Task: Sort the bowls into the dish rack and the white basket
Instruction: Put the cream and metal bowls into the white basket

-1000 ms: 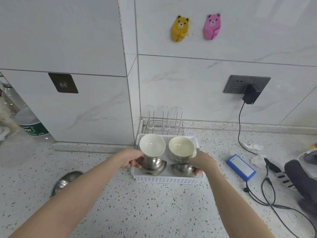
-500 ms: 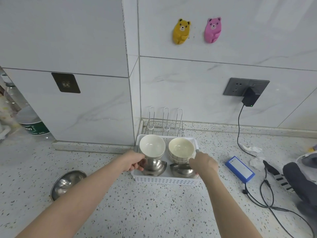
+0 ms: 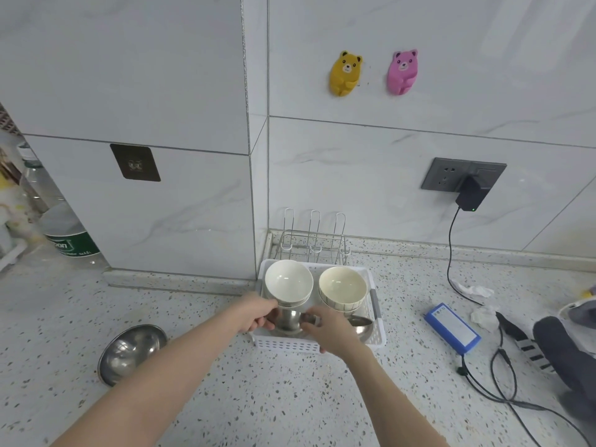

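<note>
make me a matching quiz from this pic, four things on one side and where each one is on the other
Things:
1. white bowl
2. striped bowl
3. steel bowl
4. blue box

Places:
A. on the counter, right of the basket
B. in the basket, back right
C. on the counter, left of the basket
D. in the basket, back left

Pairs: 1-D, 2-B, 3-C, 4-A

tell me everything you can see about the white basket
The white basket is a low rectangular tray, apparently plastic, with perforated walls. It sits flat on the speckled counter in front of the wire dish rack. A white bowl and a cream bowl stand at its back, steel bowls at its front, where the left hand and right hand reach in.
</note>
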